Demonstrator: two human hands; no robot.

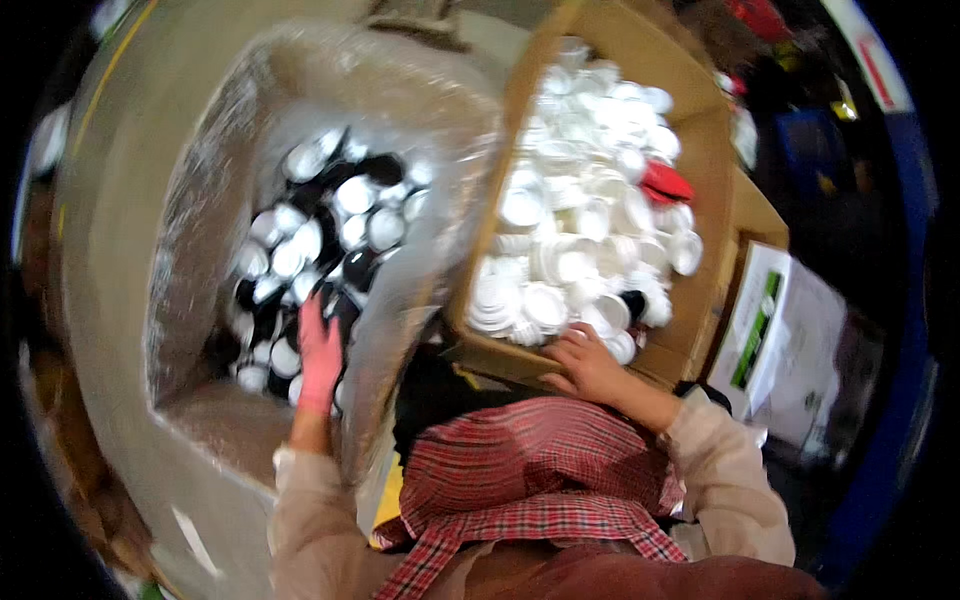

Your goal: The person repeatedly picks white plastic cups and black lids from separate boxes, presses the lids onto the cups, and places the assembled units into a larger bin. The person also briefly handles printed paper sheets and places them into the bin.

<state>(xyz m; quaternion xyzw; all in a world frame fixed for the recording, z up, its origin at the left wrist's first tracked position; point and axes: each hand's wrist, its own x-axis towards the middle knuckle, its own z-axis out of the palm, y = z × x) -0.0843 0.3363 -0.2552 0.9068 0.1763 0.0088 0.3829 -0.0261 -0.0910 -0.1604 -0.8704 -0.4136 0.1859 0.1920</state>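
Observation:
My left hand (320, 358), in a pink glove, reaches down into a plastic-lined box (205, 215) on the left. Its fingers look stretched out among black and white round lids (295, 248), next to a black lid (344, 308); blur hides the fingertips' detail. At the near edge of a cardboard box (705, 275) on the right lies my bare right hand (595, 370). Its fingers are apart and slightly bent, touching the nearest of the white round lids (545, 306) heaped there. I see nothing held in it.
Among the white lids lie a red item (665, 184) and a black piece (633, 304). To the right of the cardboard box stands a white carton (785, 340) with a green label. The two boxes stand side by side, close before my checked apron (540, 450).

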